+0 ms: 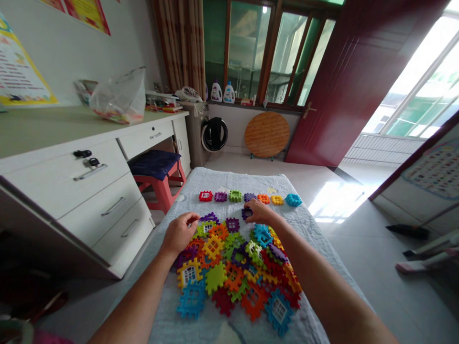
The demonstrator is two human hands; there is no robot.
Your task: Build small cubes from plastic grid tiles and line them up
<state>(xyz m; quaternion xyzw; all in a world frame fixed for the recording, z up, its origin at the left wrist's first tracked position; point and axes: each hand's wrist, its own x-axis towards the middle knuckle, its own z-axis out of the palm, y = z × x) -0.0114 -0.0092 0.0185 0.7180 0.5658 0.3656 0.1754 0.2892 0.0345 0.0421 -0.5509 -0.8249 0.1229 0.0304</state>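
Note:
My right hand (261, 211) has its fingers closed on a dark purple interlocking block (245, 214), just in front of the row of blocks. At the pile's far left edge is my left hand (180, 234), loosely curved, with nothing visible in it; a purple block (210, 218) lies just past its fingertips. Between my forearms spreads a heap of notched plastic blocks, among them a yellow block (213, 247), a lime block (216, 278) and a blue block (191, 299). Beyond stands a row with a red block (205, 196), a green block (235, 196) and a blue block (293, 199).
A pale cloth (211, 177) covers the table under the blocks. To the left are a white desk (103, 191), a clear plastic bag (122, 98) and a red stool (161, 191). A round wooden board (267, 134) and a dark red door (355, 81) stand behind.

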